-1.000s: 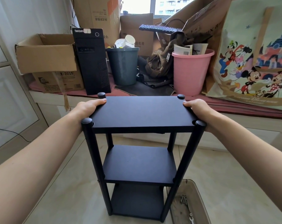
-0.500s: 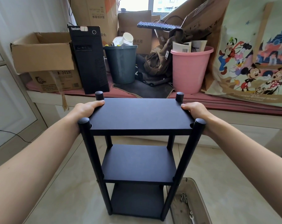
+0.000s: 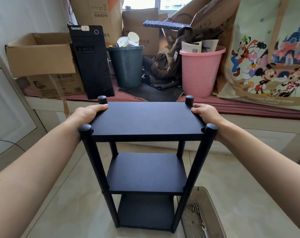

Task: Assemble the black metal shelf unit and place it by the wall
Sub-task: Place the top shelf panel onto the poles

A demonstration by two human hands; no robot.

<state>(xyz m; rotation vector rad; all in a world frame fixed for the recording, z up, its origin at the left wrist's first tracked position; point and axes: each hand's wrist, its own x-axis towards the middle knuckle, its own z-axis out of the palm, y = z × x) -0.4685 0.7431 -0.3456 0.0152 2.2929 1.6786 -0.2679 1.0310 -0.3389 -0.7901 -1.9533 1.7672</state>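
Note:
The black metal shelf unit [image 3: 146, 121] stands upright in front of me with three boards and four round posts. My left hand [image 3: 87, 114] grips the left edge of its top board, thumb on top. My right hand [image 3: 206, 113] grips the right edge the same way. The feet of the unit sit at or just above the tiled floor; I cannot tell whether they touch it. Behind the unit runs a low window ledge [image 3: 249, 121] along the wall.
On the ledge stand a cardboard box [image 3: 41, 55], a black computer tower [image 3: 91, 62], a dark bin [image 3: 127, 66], a pink bin [image 3: 200, 71] and a cartoon-print bag [image 3: 269, 54]. A clear tray [image 3: 212, 210] with screws and a wrench lies on the floor at right.
The shelf unit and both hands have shifted slightly forward toward the ledge, and the top posts stand a little higher above the top board in view. My grip is unchanged.

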